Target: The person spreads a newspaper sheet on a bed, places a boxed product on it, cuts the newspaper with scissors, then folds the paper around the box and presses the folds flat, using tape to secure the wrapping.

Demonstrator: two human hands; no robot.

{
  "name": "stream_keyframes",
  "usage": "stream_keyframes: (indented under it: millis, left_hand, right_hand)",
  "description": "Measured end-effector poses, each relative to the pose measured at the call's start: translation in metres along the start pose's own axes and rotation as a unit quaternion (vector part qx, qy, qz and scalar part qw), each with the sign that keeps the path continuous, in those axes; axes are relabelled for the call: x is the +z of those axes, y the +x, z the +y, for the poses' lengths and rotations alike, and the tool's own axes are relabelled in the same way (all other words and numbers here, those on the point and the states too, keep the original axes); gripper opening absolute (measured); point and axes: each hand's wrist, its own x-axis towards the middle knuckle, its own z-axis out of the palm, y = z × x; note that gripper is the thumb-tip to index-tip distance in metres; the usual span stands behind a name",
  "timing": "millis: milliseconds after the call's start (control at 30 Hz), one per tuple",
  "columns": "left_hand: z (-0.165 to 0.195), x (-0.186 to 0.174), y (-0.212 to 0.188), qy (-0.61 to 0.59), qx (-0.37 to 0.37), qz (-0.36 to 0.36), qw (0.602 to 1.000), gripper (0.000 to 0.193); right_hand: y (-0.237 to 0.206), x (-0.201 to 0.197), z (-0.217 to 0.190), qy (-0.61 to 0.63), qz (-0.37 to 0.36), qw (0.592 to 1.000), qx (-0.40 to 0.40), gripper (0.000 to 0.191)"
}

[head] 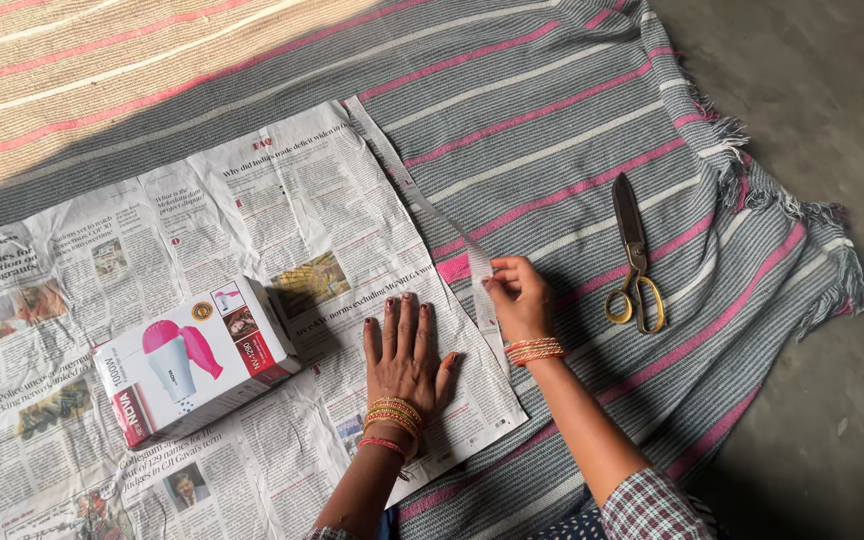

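- Your left hand [404,358] lies flat, palm down, on the newspaper [152,250]; the fingers [407,318] are extended and close together, thumb angled out to the right.
- Bangles ring both of your wrists.
- Your right hand [518,296] pinches a white measuring tape [422,205] between thumb and fingertips, at the right edge of the newspaper.
- From that pinch the tape runs up and to the left along the paper's edge; a short length hangs on below the fingers, just beside your left thumb.
- The newspaper is spread open on a grey blanket with pink and white stripes [572,120], and is creased in places.
- A white cardboard box picturing a pink hair dryer [195,360] rests on the newspaper, near your left fingers on their left side, not touching them.
- Scissors with yellow handles [635,255] lie on the blanket to the right of your right fingers, apart from them, blades shut and pointing away from you.
- Bare grey floor [832,100] shows beyond the blanket's fringed edge.
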Motion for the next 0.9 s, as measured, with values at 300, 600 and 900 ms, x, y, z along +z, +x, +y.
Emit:
stream_keyframes:
  millis: [300, 600, 900]
  left_hand:
    - [-0.001, 0.003, -0.001, -0.001, 0.004, 0.011, 1.0, 0.083]
    - [0.001, -0.001, -0.001, -0.004, 0.001, 0.005, 1.0, 0.083]
    - [0.001, -0.008, 0.001, -0.008, -0.003, -0.009, 1.0, 0.083]
  right_hand:
    - [0.025, -0.045, 0.033, 0.038, -0.009, 0.996, 0.084, 0.029]
    - [0.021, -0.037, 0.017, 0.092, -0.063, 0.99, 0.09, 0.036]
    - [0.003, -0.036, -0.032, -0.132, -0.096, 0.96, -0.229, 0.055]
